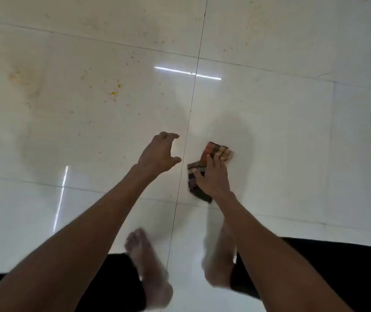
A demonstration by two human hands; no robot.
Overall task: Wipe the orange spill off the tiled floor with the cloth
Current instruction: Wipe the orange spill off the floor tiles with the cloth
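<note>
Orange spill (pixel 113 93) lies as scattered drops and specks on the glossy white tiled floor (pixel 281 131), mostly left of the long grout line. A faint yellowish smear (pixel 16 75) shows far left. My right hand (pixel 214 179) grips a checked brown-and-orange cloth (pixel 219 150), which sticks out past my fingertips and below my thumb, right of the grout line and well away from the drops. My left hand (pixel 158 154) hovers beside it with loosely curled fingers, holding nothing.
My two bare feet (pixel 148 266) are blurred at the bottom, one on each side of the long dark grout line (pixel 191 109). Black shorts (pixel 315 266) fill the lower corners. Bright lamp reflections streak the tiles.
</note>
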